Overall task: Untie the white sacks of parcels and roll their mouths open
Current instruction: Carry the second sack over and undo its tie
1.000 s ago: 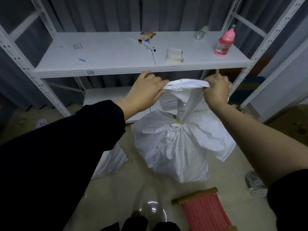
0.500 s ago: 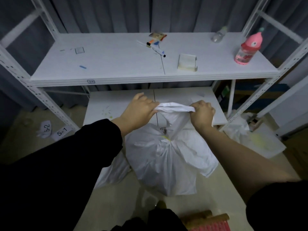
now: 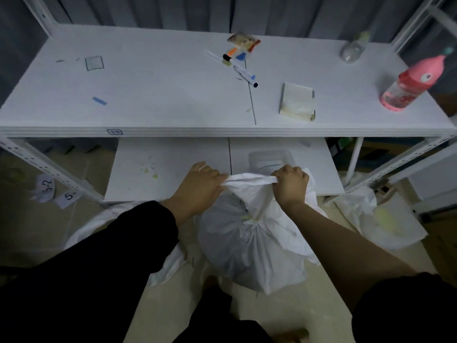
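Hands clamp the sack's top: left hand (image 3: pixel 197 188) and right hand (image 3: pixel 290 185) each grip the bunched mouth of the white sack (image 3: pixel 249 243). It sits on the floor (image 3: pixel 173 305), just off the lower shelf's (image 3: pixel 173 169) front edge, neck cinched by a yellow tie (image 3: pixel 250 219).

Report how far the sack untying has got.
Done: nothing visible; the yellow tie cinches the neck of the white woven sack. In hand: left hand and right hand grip the sack's bunched top edge. Left: loosen that tie, roll the mouth open.

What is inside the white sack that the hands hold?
Its contents are hidden: a yellow tie closes the sack. The left hand and right hand grip its top.
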